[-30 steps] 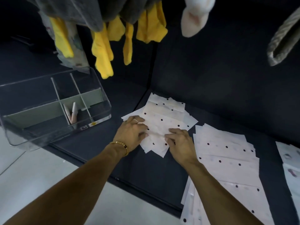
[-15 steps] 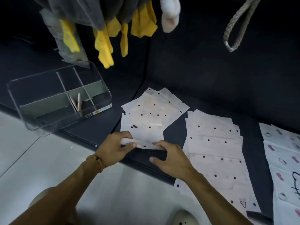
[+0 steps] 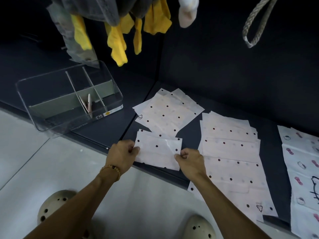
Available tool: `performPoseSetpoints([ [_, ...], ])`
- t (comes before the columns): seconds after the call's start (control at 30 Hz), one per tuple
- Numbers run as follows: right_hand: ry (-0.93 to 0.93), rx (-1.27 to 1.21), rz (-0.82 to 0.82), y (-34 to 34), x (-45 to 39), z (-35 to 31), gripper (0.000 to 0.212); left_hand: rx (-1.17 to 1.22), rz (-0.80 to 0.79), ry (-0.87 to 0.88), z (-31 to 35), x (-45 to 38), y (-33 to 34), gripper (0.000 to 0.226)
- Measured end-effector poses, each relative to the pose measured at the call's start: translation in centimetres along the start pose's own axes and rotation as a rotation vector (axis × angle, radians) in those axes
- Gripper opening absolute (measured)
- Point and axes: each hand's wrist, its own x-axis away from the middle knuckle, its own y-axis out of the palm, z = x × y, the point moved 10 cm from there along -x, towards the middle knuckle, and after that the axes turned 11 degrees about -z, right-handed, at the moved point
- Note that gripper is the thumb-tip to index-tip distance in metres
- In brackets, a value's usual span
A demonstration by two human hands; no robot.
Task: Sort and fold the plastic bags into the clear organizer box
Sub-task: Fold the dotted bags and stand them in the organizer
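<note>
A white dotted plastic bag (image 3: 159,152), partly folded, lies at the front edge of the dark shelf. My left hand (image 3: 121,155) pinches its left edge and my right hand (image 3: 189,160) pinches its right edge. Behind it sits a loose pile of dotted bags (image 3: 168,112). To the right, a longer stack of dotted bags (image 3: 231,152) runs toward me. The clear organizer box (image 3: 51,125) stands at the left, overhanging the shelf edge, with a few folded bags (image 3: 87,104) upright in a middle compartment.
White bags with pink and black prints (image 3: 303,169) lie at the far right. Yellow and grey cloths (image 3: 119,37) and a rope loop (image 3: 255,23) hang overhead. The dark shelf (image 3: 107,130) ends just before my hands; my shoes (image 3: 53,206) are on the pale floor.
Both hands drew back from the bag pile toward the shelf's front edge, bringing one bag with them. Its near part has been folded over, and both hands now pinch its side edges.
</note>
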Motion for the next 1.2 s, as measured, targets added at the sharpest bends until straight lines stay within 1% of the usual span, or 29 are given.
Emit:
performPoseSetpoints([
  [0.1,0.039,0.017,0.029,-0.2,-0.5,0.0,0.027,-0.104,0.040,-0.075,0.1,-0.7,0.0,0.035],
  [0.23,0.079,0.029,0.055,-0.4,-1.0,0.3,0.032,-0.156,0.056,-0.113,0.2,-1.4,0.1,0.026],
  [0.33,0.102,0.068,0.061,-0.3,-1.4,0.3,0.029,-0.302,0.081,-0.115,0.9,-1.7,0.1,0.023],
  [0.4,0.112,0.095,0.068,-0.4,-1.7,0.3,0.026,-0.379,0.061,-0.131,1.0,-2.1,0.3,0.028],
  [0.47,0.121,0.122,0.079,-0.4,-1.8,0.3,0.024,-0.403,0.045,-0.159,0.9,-2.4,0.3,0.033],
  [0.53,0.124,0.139,0.082,-0.4,-2.0,0.3,0.023,-0.424,0.068,-0.167,1.1,-2.3,-0.3,0.036],
  [0.57,0.124,0.142,0.081,-0.3,-2.0,0.3,0.023,-0.459,0.107,-0.118,1.8,-2.1,-0.7,0.036],
  [0.6,0.125,0.142,0.080,-0.3,-2.0,0.3,0.023,-0.500,0.160,-0.013,2.9,-1.8,-1.1,0.034],
  [0.63,0.125,0.144,0.080,-0.2,-2.1,0.3,0.023,-0.531,0.195,0.146,4.4,-1.2,-0.9,0.030],
  [0.7,0.127,0.154,0.088,-0.3,-2.0,0.3,0.022,-0.561,0.158,0.506,7.0,0.5,0.7,0.018],
  [0.73,0.126,0.158,0.096,-0.4,-1.9,0.2,0.021,-0.582,0.114,0.638,7.5,1.4,1.7,0.015],
  [0.77,0.120,0.166,0.108,-0.4,-1.8,0.1,0.020,-0.607,0.079,0.717,7.5,2.1,2.5,0.017],
  [0.83,0.095,0.201,0.142,-0.5,-1.5,-0.3,0.019,-0.619,0.050,0.755,6.6,2.4,3.2,0.028],
  [0.93,0.071,0.255,0.176,-0.4,-1.3,-0.5,0.021,-0.620,0.035,0.706,5.3,2.0,3.5,0.039],
  [1.07,0.054,0.240,0.169,-0.3,-1.6,-0.5,0.021,-0.596,0.008,0.677,5.1,1.6,3.8,0.043],
  [1.13,0.049,0.271,0.173,-0.5,-1.4,-0.7,0.019,-0.579,-0.013,0.664,4.9,1.5,4.0,0.043],
  [1.17,0.025,0.307,0.219,-1.1,-1.0,-1.2,0.017,-0.573,-0.021,0.658,4.8,1.4,4.1,0.044],
  [1.2,-0.050,0.356,0.305,-1.7,-0.3,-2.0,0.012,-0.570,-0.031,0.651,4.7,1.3,4.2,0.044],
])
